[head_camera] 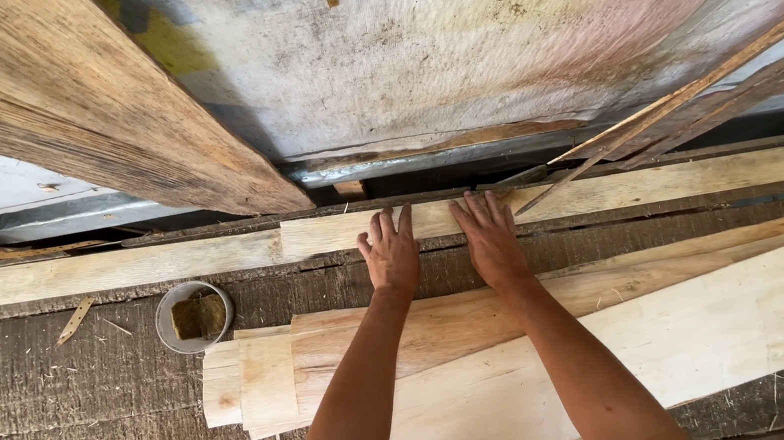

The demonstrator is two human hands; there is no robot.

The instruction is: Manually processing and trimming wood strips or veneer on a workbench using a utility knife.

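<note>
My left hand (389, 254) and my right hand (490, 235) lie flat, palms down and fingers spread, side by side. Their fingertips rest on a long pale veneer strip (630, 190) that runs left to right along the far edge of the dark wooden bench (52, 396). Neither hand grips anything. Under my forearms lies a loose stack of thin pale veneer sheets (728, 322), overlapping and spread toward the right.
A small round tin (194, 317) with brownish contents sits left of the hands. A rough thick plank (83, 99) slants down at the upper left. Thin wood slats (699, 99) lean at the upper right. A worn painted panel (488, 26) stands behind.
</note>
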